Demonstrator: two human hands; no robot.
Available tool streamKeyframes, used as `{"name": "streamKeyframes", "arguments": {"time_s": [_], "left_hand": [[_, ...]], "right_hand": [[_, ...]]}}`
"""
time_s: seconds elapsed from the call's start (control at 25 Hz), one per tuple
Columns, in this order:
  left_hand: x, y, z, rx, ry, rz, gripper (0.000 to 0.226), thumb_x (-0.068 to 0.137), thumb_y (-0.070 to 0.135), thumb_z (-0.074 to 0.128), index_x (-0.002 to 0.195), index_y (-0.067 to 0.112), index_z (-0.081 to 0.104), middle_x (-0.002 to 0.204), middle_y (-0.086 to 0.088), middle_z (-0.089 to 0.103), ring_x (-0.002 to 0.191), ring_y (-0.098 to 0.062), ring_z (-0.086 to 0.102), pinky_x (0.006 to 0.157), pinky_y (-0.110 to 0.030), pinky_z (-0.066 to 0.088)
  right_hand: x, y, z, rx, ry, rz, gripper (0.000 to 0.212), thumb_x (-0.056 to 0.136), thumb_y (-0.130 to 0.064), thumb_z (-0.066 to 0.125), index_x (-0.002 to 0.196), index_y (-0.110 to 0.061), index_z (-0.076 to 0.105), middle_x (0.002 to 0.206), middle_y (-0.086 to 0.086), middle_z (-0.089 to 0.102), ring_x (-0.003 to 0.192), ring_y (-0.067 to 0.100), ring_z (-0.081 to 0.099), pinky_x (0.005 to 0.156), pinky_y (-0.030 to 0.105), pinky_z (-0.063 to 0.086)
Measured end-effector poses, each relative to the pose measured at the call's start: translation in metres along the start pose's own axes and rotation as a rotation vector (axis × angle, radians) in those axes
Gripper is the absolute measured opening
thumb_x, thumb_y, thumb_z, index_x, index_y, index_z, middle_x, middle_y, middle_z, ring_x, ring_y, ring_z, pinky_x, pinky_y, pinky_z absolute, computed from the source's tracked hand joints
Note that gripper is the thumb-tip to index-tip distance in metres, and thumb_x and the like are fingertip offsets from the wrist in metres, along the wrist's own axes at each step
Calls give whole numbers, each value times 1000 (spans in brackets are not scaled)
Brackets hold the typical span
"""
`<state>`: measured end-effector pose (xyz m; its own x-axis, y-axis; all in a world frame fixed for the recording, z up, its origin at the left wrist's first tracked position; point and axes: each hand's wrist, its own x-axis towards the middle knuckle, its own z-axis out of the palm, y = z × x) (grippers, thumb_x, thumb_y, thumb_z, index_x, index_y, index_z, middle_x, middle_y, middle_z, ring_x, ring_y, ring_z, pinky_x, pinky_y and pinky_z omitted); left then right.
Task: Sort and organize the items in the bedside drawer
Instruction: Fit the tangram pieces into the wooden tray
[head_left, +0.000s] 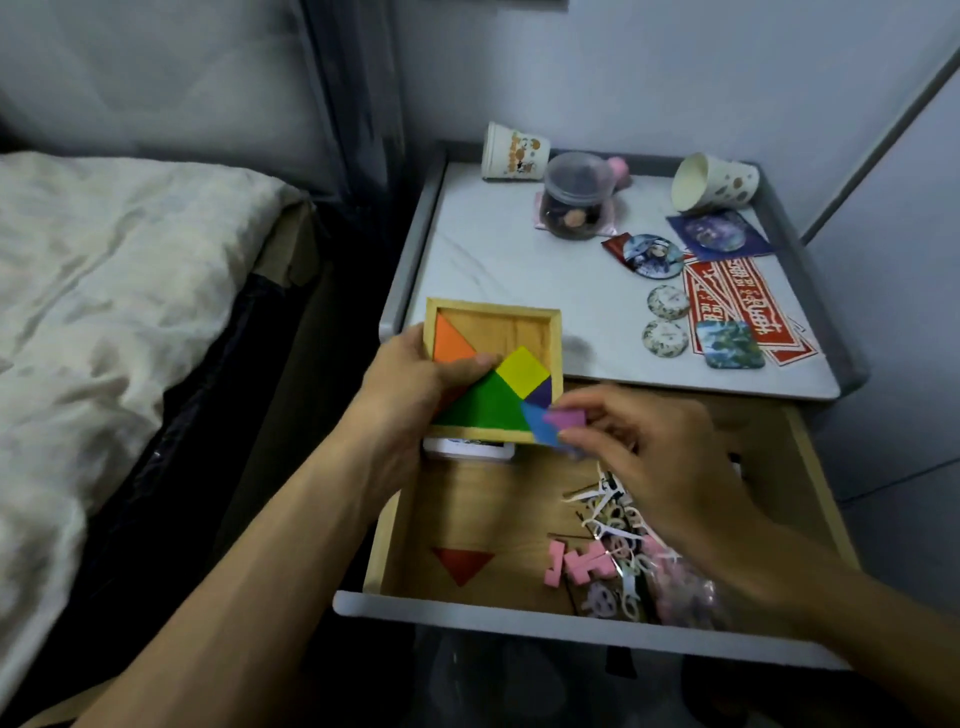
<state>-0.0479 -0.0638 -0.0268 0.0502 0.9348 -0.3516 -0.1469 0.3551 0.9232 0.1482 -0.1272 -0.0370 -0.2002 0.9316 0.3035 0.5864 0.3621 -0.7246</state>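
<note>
Holding: right hand (660, 457) above the open drawer (597, 621), its grip pinching a purple piece (566, 417) and a blue piece (540, 428) together at the tray's near corner.
Drawer floor: red triangle (462, 564) lying alone near the front; pink blocks (574, 564) and a tangle of white floss picks (613, 519) crowd the right side, partly under the right wrist.
Tray: wooden puzzle tray (493, 312) held over the drawer's back edge, left hand (415, 384) gripping its left side with the thumb pressed on the pieces; orange, green, yellow and a dark purple piece sit inside, the upper right bare.
Under the tray: a white box (467, 449), mostly hidden (cannot tell what it is).
Risk: two pieces in one pinch may slip, and one could fall among the picks; the tray is tilted toward the drawer, so seated pieces could slide out if the thumb lifts.
In the way: thumb covers part of the tray.
Counter: nightstand top (493, 249) carries round badges (667, 319), red stickers (743, 301), a jar (576, 195) and two tipped paper cups (511, 153), well apart from the tray.
</note>
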Motion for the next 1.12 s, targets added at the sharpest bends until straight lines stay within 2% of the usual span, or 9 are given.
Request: {"name": "streamKeyframes", "arguments": {"time_s": [0.12,0.2,0.28,0.4,0.56,0.72,0.8,1.0,1.12], "left_hand": [[-8,-13,14,42,-125,-76,33,78,-4,71,111,0,66,102,-16,74,95,-32,71,87,-38,58],[-8,-20,19,53,-193,-124,41,76,-1,73,116,2,65,108,-19,72,103,-37,68,95,-46,53],[-9,-23,21,41,-248,-146,47,73,-2,75,119,4,63,110,-21,71,102,-36,68,94,-45,54],[-11,-26,27,63,-277,-162,51,73,-9,74,119,9,61,110,-21,70,93,-31,70,83,-37,59],[-13,-29,30,19,-273,-193,42,79,1,73,119,12,63,110,-20,71,94,-33,69,86,-41,58],[-14,-30,30,2,-233,-219,30,89,14,67,119,11,64,109,-18,71,100,-35,69,87,-43,57],[-14,-29,29,12,-217,-230,27,91,17,65,118,11,65,108,-18,72,102,-36,68,88,-44,57],[-12,-29,30,32,-175,-233,26,90,25,67,113,12,69,103,-15,74,99,-33,70,94,-49,54],[-11,-28,29,49,-169,-218,26,87,24,70,110,12,70,102,-14,74,98,-35,70,94,-49,54]], "right_hand": [[21,-4,-18,12,163,88,17,86,-20,71,102,-18,74,84,-11,72,75,-2,66,69,19,55],[32,0,-19,-27,156,133,13,85,-17,74,97,-20,76,80,-10,71,71,-4,64,64,11,49],[36,2,-16,-91,102,179,9,84,-19,76,92,-22,77,77,-8,72,71,-2,65,64,14,51],[37,4,-12,-168,60,213,7,83,-25,76,89,-22,77,75,-6,71,70,2,64,68,20,53],[35,5,-8,-249,92,176,8,81,-25,77,85,-19,76,78,-8,63,66,4,58,64,22,47],[34,7,-6,-292,83,137,5,81,-24,78,83,-19,76,76,-12,52,64,-1,50,60,13,37],[33,8,-6,-291,88,121,3,82,-23,77,83,-20,77,75,-12,51,64,0,49,61,13,37],[31,9,-5,-295,102,37,3,82,-23,76,84,-20,75,75,-11,53,66,4,48,63,32,48],[31,9,-8,-261,148,-26,6,86,-28,72,88,-23,75,78,-10,63,65,4,51,64,37,50]]}}
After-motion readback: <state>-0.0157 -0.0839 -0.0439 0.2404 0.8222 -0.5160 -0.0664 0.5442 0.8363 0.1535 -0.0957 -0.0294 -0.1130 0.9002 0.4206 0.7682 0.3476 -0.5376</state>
